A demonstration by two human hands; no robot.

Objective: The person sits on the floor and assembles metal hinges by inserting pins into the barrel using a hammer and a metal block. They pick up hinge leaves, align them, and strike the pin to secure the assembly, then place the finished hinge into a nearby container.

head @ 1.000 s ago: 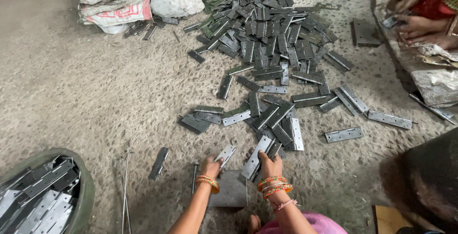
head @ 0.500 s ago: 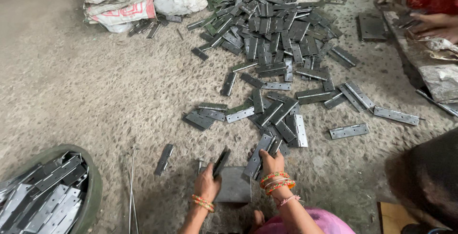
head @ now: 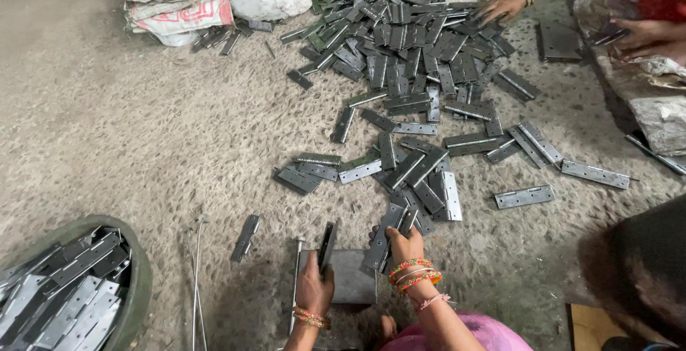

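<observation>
My left hand (head: 314, 288) grips a grey metal hinge leaf (head: 327, 245), held up on edge above a flat grey metal block (head: 349, 279) on the floor. My right hand (head: 404, 246) is closed on another metal hinge (head: 382, 238), lifted at the near end of a scatter of hinges. A big heap of grey metal hinges (head: 407, 43) spreads over the rough concrete floor ahead of me. Both wrists wear orange bangles.
A round green tub (head: 139, 279) at lower left holds several hinges. Thin metal rods (head: 196, 279) lie beside it. Sacks (head: 182, 1) sit at the top left. Another person's hands (head: 504, 6) work at the heap's far right. A dark shape (head: 636, 272) fills the lower right.
My left hand has raised its hinge leaf upright over the block. My right hand has picked a hinge from the near scatter. The other person's hand has reached into the heap.
</observation>
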